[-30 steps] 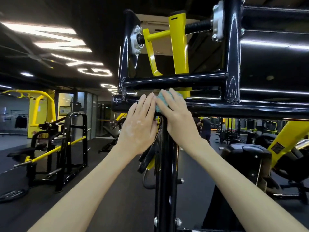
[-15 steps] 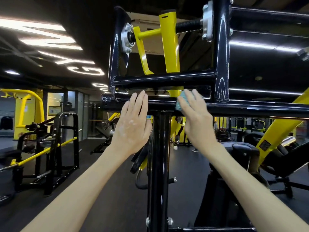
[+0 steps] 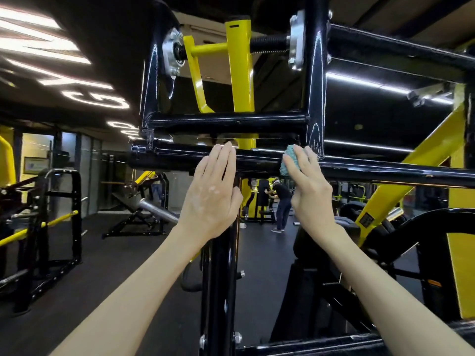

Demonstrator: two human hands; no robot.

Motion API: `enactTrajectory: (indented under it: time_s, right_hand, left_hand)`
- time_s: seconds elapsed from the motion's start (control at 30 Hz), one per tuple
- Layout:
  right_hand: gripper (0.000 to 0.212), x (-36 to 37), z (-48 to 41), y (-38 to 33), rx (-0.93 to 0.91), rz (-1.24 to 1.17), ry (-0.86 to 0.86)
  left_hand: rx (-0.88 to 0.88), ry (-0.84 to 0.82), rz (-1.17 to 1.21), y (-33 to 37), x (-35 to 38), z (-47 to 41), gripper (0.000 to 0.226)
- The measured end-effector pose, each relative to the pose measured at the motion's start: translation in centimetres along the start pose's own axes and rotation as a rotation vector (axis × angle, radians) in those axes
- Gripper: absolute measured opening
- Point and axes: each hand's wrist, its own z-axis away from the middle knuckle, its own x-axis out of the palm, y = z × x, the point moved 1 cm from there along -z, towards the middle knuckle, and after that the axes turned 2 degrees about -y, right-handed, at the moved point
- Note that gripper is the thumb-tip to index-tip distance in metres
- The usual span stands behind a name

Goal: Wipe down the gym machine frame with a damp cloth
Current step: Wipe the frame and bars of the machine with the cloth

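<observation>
Cloth of nubbly teal fabric (image 3: pixel 288 161) is bunched in the right hand (image 3: pixel 308 186), fingers curled over it, pressed on the glossy black horizontal frame tube (image 3: pixel 385 173), which runs on rightward beyond that hand. The left hand (image 3: pixel 213 196) lies flat, released, against the tube.

Floor (image 3: pixel 123 265): dark, matte, running from near to far.
Left on floor: black rack (image 3: pixel 61 217) carrying a slanted yellow bar.
Far middle on floor: low black bench frame (image 3: pixel 133 222) with a silver sleeve; beyond it a person (image 3: pixel 281 201) standing, bent forward.
Near middle on floor: black upright post (image 3: pixel 218 278), bolted low down.
Right on floor: yellow beam (image 3: pixel 416 163) rising at a slant.
Crossbar (image 3: pixel 385 173): glossy black tube atop the post, running left to right.
On crossbar, middle: left hand (image 3: pixel 213 194) laid flat, fingers straight and together.
On crossbar, right of it: right hand (image 3: pixel 308 181), fingers curved over a bunched teal cloth (image 3: pixel 289 160), holding it against the tube.
</observation>
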Motion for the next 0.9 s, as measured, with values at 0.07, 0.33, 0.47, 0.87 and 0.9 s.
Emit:
enactTrajectory:
  time_s: [0.07,0.33,0.47,0.87,0.9]
  right_hand:
    - [0.064,0.6,-0.7,-1.7,-0.002,-0.029,-0.021]
    - [0.068,0.3,-1.5,-1.9,-0.195,-0.02,-0.14]
    - [0.064,-1.5,0.6,3.9,-0.078,0.062,-0.048]
    - [0.048,-2.4,0.5,9.1,-0.353,0.029,-0.071]
    - [0.048,-3.0,0.8,10.6,-0.321,0.038,-0.055]
  left_hand:
    - [-0.003,-0.007,0.008,0.2,0.1,0.0,0.066]
    - [-0.004,-0.02,0.017,1.8,0.7,-0.7,0.065]
    - [0.017,-0.044,0.007,3.1,1.3,-1.2,0.065]
    - [0.006,-0.071,-0.072,11.1,5.0,-4.4,0.066]
    - [0.0,-0.081,-0.081,11.8,5.2,-4.7,0.067]
